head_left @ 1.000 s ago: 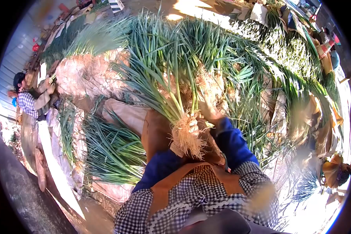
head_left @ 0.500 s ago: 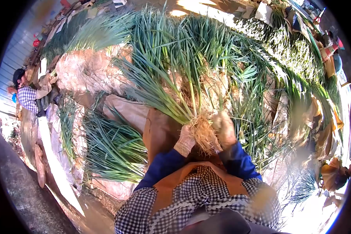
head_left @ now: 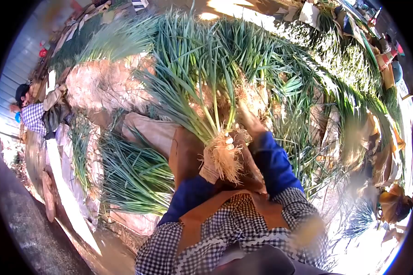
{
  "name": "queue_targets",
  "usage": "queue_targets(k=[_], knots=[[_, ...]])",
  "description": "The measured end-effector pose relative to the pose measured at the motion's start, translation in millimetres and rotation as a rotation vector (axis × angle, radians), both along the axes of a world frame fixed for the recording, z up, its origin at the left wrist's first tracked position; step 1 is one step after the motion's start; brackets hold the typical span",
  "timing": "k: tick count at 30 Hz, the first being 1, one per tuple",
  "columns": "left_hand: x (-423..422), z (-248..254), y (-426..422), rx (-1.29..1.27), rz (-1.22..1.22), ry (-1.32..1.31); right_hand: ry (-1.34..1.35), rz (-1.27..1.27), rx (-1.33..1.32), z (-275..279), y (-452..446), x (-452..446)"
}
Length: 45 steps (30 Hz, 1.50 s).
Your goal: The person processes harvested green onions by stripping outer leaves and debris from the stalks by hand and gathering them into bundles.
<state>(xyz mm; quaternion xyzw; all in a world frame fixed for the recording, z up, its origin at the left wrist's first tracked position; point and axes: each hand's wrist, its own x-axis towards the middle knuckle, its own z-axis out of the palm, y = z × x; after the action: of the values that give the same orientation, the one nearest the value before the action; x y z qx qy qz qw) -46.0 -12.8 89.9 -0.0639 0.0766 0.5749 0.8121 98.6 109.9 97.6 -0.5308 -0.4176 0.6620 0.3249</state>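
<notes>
A bunch of green onions (head_left: pixel 228 158) is over my lap, its pale stringy roots toward me and its long green leaves fanned away to the upper left. My left hand (head_left: pixel 209 168), in a light glove, is closed around the root end from the left. My right hand (head_left: pixel 251 120) reaches past the bunch on its right, close to the roots of the piled green onions (head_left: pixel 257 94). Blur and overlap hide its fingers, so I cannot tell whether they grip anything.
A second heap of green onions (head_left: pixel 135 172) lies left of my knees. Farther left, a person (head_left: pixel 34 112) in a checked sleeve handles something by a root-covered pile (head_left: pixel 108 82). Loose leaves (head_left: pixel 303 151) lie to my right; sunlit green onions (head_left: pixel 348 59) lie beyond.
My right hand has left the root end of the bunch and moved forward toward the pile. The bunch has shifted slightly left in my left hand.
</notes>
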Motion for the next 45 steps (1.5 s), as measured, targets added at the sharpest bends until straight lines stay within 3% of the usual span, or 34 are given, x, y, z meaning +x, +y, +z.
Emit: queue_targets(k=[1, 2, 3, 5, 7, 8, 9, 10, 11, 13, 14, 16, 17, 18, 19, 21, 23, 24, 25, 27, 28, 30, 31, 33, 35, 37, 39, 41, 42, 43, 44, 45], knots=[[2, 11, -2, -0.155, 0.053, 0.17, -0.109, 0.026, 0.107, -20, 18, -16], [-1, -23, 1, -0.003, 0.043, 0.05, -0.226, 0.043, 0.211, -40, 36, -32], [1, -26, 2, -0.005, 0.052, 0.052, -0.428, 0.032, 0.327, -42, 35, -36], [7, -33, 5, -0.201, 0.119, 0.141, -0.882, -0.027, 0.503, -49, 34, -46], [8, -39, 6, -0.122, 0.08, 0.161, -0.617, -0.198, 0.447, -60, 20, -37], [11, -36, 8, -0.17, 0.097, 0.172, -0.49, -0.228, 0.545, -56, 8, -29], [13, -35, 7, -0.221, 0.113, 0.184, -0.125, -0.104, 0.307, -51, -7, -12], [12, -47, 8, -0.11, 0.128, 0.189, 0.185, -0.056, 0.245, -10, -39, -7], [12, -45, 10, -0.11, 0.123, 0.183, 0.023, -0.016, 0.443, 6, -63, -1], [8, -30, 9, 0.004, 0.021, -0.08, 0.156, 0.02, 0.202, 8, -96, 42], [13, -3, 14, -0.141, 0.078, 0.05, 0.096, -0.08, 0.101, 25, -113, 64], [6, -15, 13, -0.135, 0.082, 0.079, 0.097, -0.108, 0.07, 30, -128, 136], [3, -23, 14, -0.121, 0.075, 0.116, 0.318, -0.177, 0.215, 17, -132, 160], [1, -32, 14, -0.108, 0.044, 0.039, 0.174, -0.208, 0.11, 10, -132, 192], [3, -28, 13, -0.109, 0.035, 0.037, -0.413, -0.096, 0.045, -31, -134, 243], [7, -16, 15, -0.213, 0.118, 0.175, -1.609, 0.58, -0.185, -47, -118, 251], [6, -22, 20, -0.184, 0.102, 0.13, -1.198, 0.303, 0.18, -23, -94, 202], [6, -24, 14, -0.126, 0.08, 0.08, -0.946, 0.041, 0.474, -1, -66, 124], [6, -26, 17, -0.048, 0.048, 0.028, -0.532, 0.012, 0.566, -6, -49, 91], [4, -33, 19, 0.037, 0.019, -0.03, -0.209, 0.15, 0.537, 12, -18, 30], [6, -30, 18, -0.046, 0.081, 0.069, -0.494, 0.28, 0.623, 8, -6, 10], [8, -16, 16, -0.142, 0.191, 0.231, -0.504, 0.269, 0.946, -17, -1, -14], [3, -20, 15, -0.136, 0.2, 0.234, -0.724, 0.357, 1.109, -15, -15, -14], [-5, -44, 13, 0.005, 0.028, -0.049, -0.817, 0.717, 0.924, 13, -45, -7], [-6, -33, 14, -0.045, 0.06, 0.01, -0.31, 0.907, 1.145, 10, -72, 35], [-8, -27, 17, -0.033, 0.088, 0.03, -0.137, 0.839, 0.914, 54, -104, 65], [-9, -30, 22, 0.031, 0.072, -0.014, -0.675, 0.975, 0.866, 7, -111, 130], [-5, -31, 21, 0.105, 0.08, -0.057, -1.389, 1.114, 0.031, 60, -79, 97], [-3, -27, 22, 0.031, 0.098, 0.06, -0.963, 0.683, 0.268, 42, -75, 105], [-1, -32, 24, 0.033, 0.1, 0.058, -0.552, 0.41, 0.468, 18, -70, 102], [-2, -46, 24, 0.033, 0.076, 0.038, -0.142, 0.351, 0.306, -10, -54, 86], [-6, -53, 24, 0.038, 0.051, 0.023, -0.043, 0.457, 0.267, 15, -44, 60]])
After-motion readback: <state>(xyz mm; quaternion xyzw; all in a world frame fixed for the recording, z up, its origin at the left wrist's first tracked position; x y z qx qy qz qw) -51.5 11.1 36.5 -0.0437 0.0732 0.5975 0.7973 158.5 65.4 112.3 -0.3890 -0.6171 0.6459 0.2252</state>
